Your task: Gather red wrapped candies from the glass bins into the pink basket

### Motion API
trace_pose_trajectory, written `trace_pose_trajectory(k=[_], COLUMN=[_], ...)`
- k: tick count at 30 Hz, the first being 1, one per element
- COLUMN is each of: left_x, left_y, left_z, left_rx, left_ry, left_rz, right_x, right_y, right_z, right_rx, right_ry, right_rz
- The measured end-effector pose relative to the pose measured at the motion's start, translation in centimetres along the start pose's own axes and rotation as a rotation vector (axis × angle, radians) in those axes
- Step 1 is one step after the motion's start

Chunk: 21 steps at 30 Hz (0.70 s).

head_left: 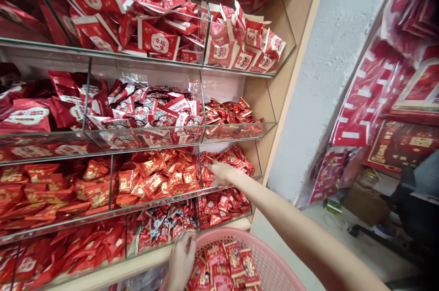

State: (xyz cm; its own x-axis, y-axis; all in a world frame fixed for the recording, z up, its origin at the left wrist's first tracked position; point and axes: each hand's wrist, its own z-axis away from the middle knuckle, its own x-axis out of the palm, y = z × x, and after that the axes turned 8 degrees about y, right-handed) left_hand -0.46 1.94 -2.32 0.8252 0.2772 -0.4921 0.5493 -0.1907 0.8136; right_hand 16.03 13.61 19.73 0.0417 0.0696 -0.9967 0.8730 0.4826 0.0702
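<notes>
At the bottom centre of the head view, my left hand (183, 255) is closed over the left rim of a pink plastic basket (274, 256). Several red and gold candy packets (224, 263) lie inside that basket. My right hand (222, 173) reaches into a right-end shelf compartment, among small red packets (236, 159). Its fingers look apart at the packets and slightly blurred; I see nothing held in them. Orange-red packets with gold characters (154, 179) fill the compartment just left of it.
Glass dividers and front lips (236, 132) split the shelves (264, 113) into compartments of red sweet packets. Below the right hand are more red packets (222, 204). A grey wall (318, 62) stands right of the wooden side panel, with hanging red goods (366, 94) and a cardboard box (365, 202) beyond.
</notes>
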Motion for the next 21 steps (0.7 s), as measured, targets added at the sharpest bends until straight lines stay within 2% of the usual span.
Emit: trace_pose_trajectory(k=[7, 13, 15, 18, 21], left_x=[0.0, -0.1, 0.0, 0.0, 0.0], left_y=[-0.1, 0.0, 0.0, 0.0, 0.0], left_z=[0.0, 0.1, 0.0, 0.0, 0.0], left_rx=[0.026, 0.024, 0.026, 0.027, 0.024], left_ry=[0.024, 0.014, 0.022, 0.028, 0.024], left_rz=[0.041, 0.035, 0.038, 0.031, 0.019], right_x=[0.4, 1.0, 0.9, 0.8, 0.6], right_y=[-0.3, 0.8, 1.3, 1.6, 1.7], right_z=[-0.6, -0.6, -0.3, 0.3, 0.9], right_rx=[0.039, 0.036, 0.046, 0.06, 0.183], right_ry=[-0.037, 0.082, 0.129, 0.176, 0.222], right_rz=[-0.05, -0.209, -0.395, -0.854, -1.236])
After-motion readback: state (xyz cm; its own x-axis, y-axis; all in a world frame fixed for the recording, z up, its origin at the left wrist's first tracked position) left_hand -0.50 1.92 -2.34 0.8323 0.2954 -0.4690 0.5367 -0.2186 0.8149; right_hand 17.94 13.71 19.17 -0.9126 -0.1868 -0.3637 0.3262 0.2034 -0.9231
